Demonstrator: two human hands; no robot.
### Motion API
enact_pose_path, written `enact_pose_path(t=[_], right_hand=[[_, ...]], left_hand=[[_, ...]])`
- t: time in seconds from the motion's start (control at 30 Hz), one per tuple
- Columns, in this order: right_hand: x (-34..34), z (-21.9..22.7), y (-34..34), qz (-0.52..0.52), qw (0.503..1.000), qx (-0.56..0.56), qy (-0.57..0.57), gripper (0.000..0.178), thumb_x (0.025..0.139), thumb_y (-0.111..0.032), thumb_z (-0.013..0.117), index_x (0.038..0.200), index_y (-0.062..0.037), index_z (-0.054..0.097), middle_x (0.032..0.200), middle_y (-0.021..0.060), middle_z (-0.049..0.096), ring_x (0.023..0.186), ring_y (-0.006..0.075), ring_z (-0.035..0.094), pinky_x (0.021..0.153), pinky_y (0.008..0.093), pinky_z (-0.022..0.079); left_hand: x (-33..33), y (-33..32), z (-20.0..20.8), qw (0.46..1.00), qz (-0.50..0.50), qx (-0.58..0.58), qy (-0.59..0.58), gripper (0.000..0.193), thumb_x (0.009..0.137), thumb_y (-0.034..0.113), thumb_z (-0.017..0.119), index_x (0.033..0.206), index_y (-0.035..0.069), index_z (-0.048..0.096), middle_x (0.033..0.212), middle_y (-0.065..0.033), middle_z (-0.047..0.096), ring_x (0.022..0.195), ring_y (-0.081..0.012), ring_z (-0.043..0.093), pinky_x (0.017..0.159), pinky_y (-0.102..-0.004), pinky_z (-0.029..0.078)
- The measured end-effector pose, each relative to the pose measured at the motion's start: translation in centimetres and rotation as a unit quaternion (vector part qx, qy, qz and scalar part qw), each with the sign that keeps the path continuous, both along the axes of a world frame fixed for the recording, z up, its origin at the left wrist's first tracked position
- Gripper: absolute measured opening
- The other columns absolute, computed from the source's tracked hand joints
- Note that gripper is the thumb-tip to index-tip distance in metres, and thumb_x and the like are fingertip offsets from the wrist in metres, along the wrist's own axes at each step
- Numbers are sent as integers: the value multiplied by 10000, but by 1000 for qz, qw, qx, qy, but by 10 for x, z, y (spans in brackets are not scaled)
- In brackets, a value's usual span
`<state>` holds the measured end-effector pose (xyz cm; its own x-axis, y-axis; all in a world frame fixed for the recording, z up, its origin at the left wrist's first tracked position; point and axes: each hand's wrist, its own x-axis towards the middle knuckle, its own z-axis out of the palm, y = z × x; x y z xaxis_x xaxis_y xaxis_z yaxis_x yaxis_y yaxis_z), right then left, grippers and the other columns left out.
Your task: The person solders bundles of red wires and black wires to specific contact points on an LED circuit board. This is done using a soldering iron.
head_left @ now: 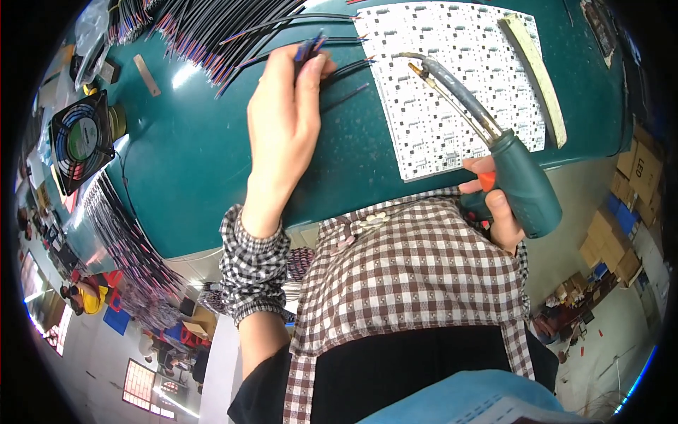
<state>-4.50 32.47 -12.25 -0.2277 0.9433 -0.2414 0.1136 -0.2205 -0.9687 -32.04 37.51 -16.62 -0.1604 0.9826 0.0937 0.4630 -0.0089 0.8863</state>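
While left hand (282,116) pinches small cluster of dark wires (309,49) between thumb and fingers, above green tabletop (191,191), right hand (498,205) wraps grip around handle of green soldering gun (526,185), finger at red trigger (487,181). Gun's bent tip over white circuit-board panel (420,152); cannot tell whether touching. Several black cable ends (346,39) reach panel's left edge. Pale curved strip (540,81) lies across panel's right side.

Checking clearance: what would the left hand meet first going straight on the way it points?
Probably the black cable crossing just beyond the wire ends pinched in the left hand; hand height is unclear, so it might pass above.
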Motion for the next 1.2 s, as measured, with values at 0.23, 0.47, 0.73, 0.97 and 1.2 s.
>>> enact_pose_path(t=[0.23,0.47,0.73,0.97,1.2], right_hand=[[-6,5,-8,15,1000,22,-3,464,944,-276,572,1216,93,500,1098,188,586,1042,319,620,700,350,592],[1,-7,-9,23,999,28,-3,469,942,-272,577,1223,95,497,1100,196,588,1039,320,624,700,347,593],[1,-9,-7,4,1000,7,-11,483,931,-296,593,1211,89,512,1094,193,590,1043,319,622,695,337,590],[-1,-2,-4,39,999,-8,-25,515,926,-333,602,1216,82,507,1112,188,580,1067,320,611,719,340,586],[-1,-6,-5,52,998,-7,-21,554,940,-360,576,1257,82,473,1150,192,564,1063,316,612,749,339,579]], left_hand=[[-8,-21,32,979,-120,-11,165,177,824,132,709,958,46,631,857,-72,592,695,-263,623,641,-325,498],[-12,-24,12,969,-162,-105,155,206,793,143,723,915,25,606,881,-90,557,754,-305,616,656,-384,499],[0,-19,20,986,-56,-147,46,199,798,145,732,875,18,599,728,-76,659,599,-187,588,575,-298,466],[6,-4,1,978,-16,-202,-40,158,855,107,708,928,-12,635,805,5,645,729,-43,541,681,-195,440],[8,-4,4,978,7,-166,-124,167,802,139,697,826,-4,613,667,-38,600,588,-87,504,568,-252,422]])
